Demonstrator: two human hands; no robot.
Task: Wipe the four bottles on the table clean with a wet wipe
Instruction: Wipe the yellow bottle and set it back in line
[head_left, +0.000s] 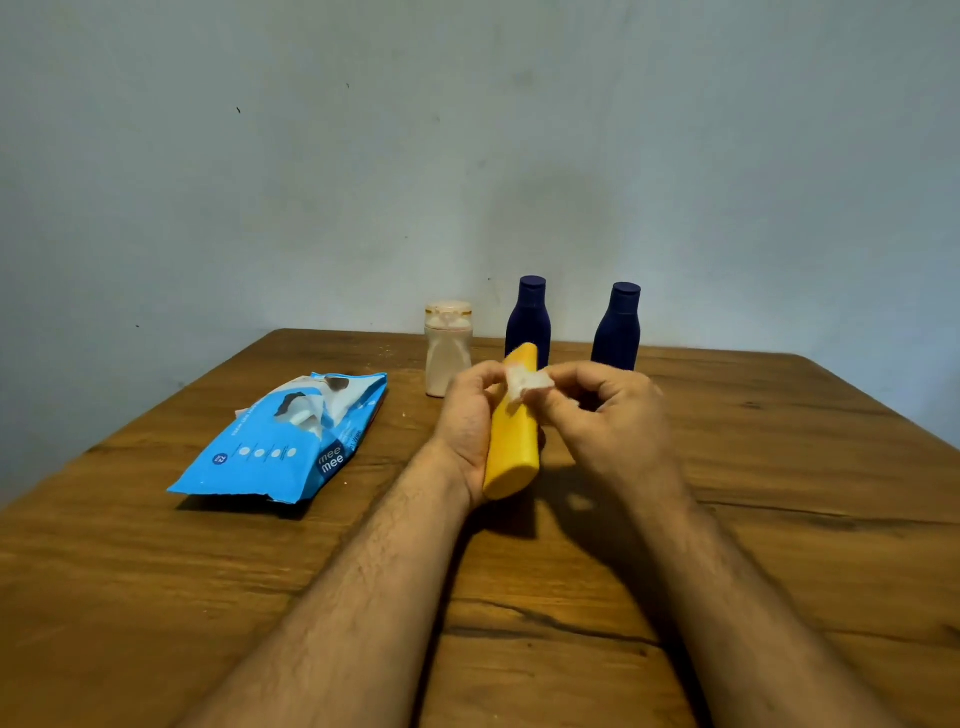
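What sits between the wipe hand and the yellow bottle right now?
Nothing visible. The right hand presses the wet wipe straight onto the yellow bottle, held by the left hand.

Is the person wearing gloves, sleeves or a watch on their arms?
No. Both forearms are bare all the way to the bottom of the picture, with some hair on them. The left hand and right hand have no gloves, and no watch, ring or bracelet shows.
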